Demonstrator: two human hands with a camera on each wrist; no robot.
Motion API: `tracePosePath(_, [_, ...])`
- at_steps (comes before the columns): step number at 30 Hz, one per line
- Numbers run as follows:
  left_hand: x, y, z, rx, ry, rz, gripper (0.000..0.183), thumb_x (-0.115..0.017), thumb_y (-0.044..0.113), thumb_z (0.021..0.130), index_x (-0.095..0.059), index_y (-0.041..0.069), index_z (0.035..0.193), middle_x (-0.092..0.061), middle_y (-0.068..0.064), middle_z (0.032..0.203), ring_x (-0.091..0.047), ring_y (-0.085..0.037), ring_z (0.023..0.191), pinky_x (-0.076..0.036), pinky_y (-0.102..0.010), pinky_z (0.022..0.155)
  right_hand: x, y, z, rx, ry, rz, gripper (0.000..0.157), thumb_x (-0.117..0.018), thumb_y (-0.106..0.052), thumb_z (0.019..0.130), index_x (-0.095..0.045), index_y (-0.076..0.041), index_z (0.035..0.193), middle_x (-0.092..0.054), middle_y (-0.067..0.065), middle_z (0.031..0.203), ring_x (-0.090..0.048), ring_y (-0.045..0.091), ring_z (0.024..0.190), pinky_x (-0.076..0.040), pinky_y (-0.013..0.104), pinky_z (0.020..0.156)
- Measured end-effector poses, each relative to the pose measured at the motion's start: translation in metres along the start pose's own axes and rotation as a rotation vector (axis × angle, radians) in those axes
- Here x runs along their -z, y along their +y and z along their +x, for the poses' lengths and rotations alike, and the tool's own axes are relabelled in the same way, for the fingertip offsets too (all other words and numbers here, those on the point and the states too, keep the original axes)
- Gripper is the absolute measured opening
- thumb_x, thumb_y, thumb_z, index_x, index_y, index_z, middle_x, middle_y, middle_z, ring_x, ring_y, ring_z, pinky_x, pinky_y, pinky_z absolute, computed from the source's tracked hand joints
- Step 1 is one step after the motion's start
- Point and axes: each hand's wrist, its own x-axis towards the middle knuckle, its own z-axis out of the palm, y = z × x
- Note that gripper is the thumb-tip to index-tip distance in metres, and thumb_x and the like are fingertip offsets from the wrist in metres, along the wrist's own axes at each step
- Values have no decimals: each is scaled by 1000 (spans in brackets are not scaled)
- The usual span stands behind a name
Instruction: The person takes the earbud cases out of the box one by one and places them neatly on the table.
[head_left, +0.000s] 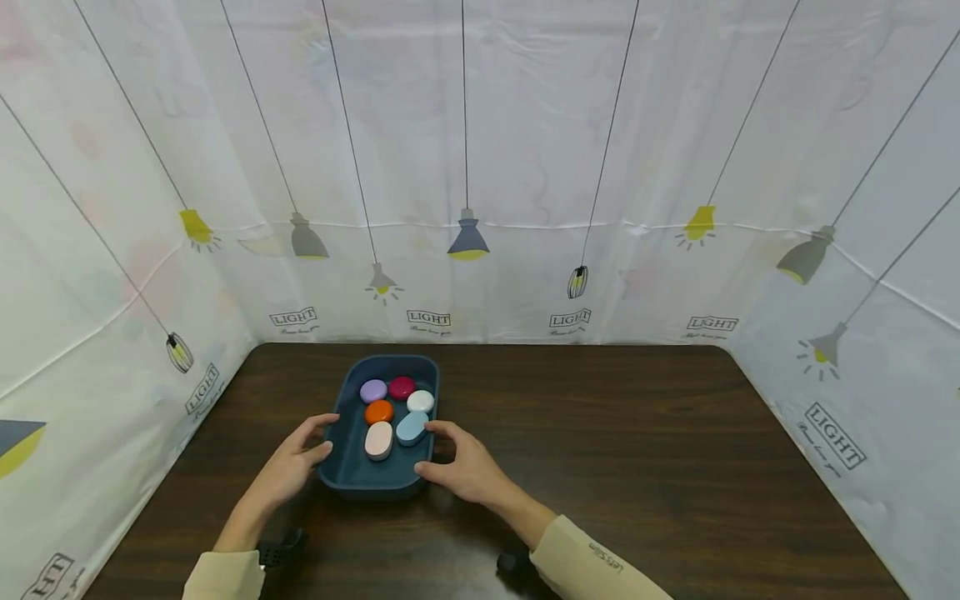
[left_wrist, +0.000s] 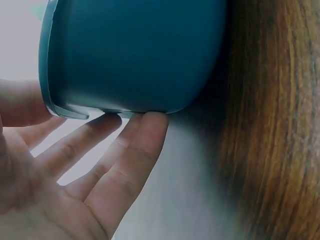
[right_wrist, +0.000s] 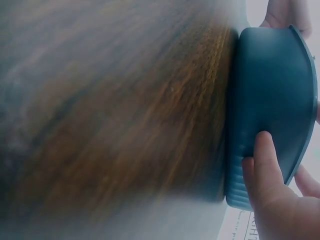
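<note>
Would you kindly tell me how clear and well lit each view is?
Head: the tray and coloured pieces look fairly sharp, soft sheen on the near tabletop; left wrist: pale background washed out; right wrist: tabletop grain smeared toward the left.

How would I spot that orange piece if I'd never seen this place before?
In the head view, find the brown table, then the dark blue tray towards its left side. Inside, look between the lilac piece and the pale pink piece. The orange piece lies there, the only orange one in the tray.
</note>
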Motion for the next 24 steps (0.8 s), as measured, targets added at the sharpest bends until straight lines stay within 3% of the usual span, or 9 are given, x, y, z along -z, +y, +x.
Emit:
tracePosePath(7, [-4,7,-1,-14,4,2,41,-47,11,99,-42,13,139,-44,-23,124,-54,-33,98,-49,-34,73,4,1,-2,1,6,7,61,-71,-37,84,-47,-18,136,-49,7,138,-53,27,117,-44,48,97])
tracePosePath(24, [-24,17,1,-29,5,30,40,-49,13,98,-45,17,138,-48,-21,124,-57,-29,91,-49,-33,70,22,7,-14,-8,19,-3,62,-71,-38,83,-48,-14,136,-49,7,138,-53,30,117,-44,49,96])
